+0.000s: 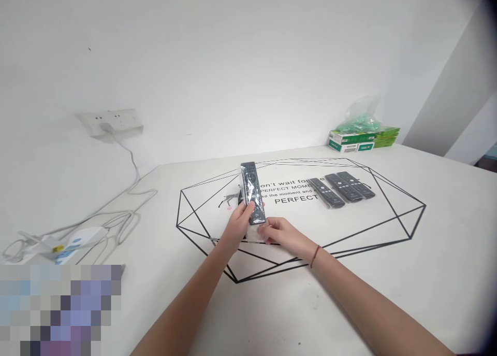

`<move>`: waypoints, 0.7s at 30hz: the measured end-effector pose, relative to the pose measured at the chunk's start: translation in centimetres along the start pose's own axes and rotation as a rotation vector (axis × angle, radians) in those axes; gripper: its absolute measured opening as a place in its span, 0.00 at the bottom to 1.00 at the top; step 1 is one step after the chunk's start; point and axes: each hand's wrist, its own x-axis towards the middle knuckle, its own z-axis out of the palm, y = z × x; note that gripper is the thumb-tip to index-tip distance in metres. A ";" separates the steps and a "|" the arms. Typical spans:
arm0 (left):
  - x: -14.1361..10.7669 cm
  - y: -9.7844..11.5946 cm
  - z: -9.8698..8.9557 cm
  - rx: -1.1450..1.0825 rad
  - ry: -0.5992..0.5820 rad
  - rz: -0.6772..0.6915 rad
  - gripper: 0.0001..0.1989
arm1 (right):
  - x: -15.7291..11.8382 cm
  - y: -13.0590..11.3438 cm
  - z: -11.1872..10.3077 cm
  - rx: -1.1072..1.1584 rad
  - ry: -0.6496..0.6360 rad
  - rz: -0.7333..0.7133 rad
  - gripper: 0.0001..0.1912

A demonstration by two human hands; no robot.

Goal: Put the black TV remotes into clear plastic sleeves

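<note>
A black remote control [252, 190] in a clear plastic sleeve is tilted up above the table at the centre of the head view. My left hand [237, 225] grips its lower part, thumb on the front. At the sleeve's loose bottom end [254, 234], my right hand [281, 234] pinches the clear plastic, just below the remote. To the right lie several more dark remotes: one [326, 193] rests a little apart, and others [345, 188] sit close together, side by side.
Green and white boxes [351, 141] with a clear bag of green stuff [361, 118] on top stand at the back right. A wall socket [120, 120] feeds a cable [134, 164] down to tangled cords and a white power strip [85, 242] at the left. The lower-left corner is pixelated.
</note>
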 end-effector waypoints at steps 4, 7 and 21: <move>-0.2 0.5 0.3 -0.212 -0.001 -0.034 0.21 | 0.2 0.5 0.3 0.185 -0.039 0.030 0.10; -0.5 1.1 0.5 -0.302 0.026 -0.037 0.20 | -0.2 0.0 0.5 0.319 -0.115 0.094 0.16; -0.6 1.7 0.4 -0.331 0.070 0.012 0.21 | -0.5 0.3 0.8 0.400 -0.295 0.148 0.20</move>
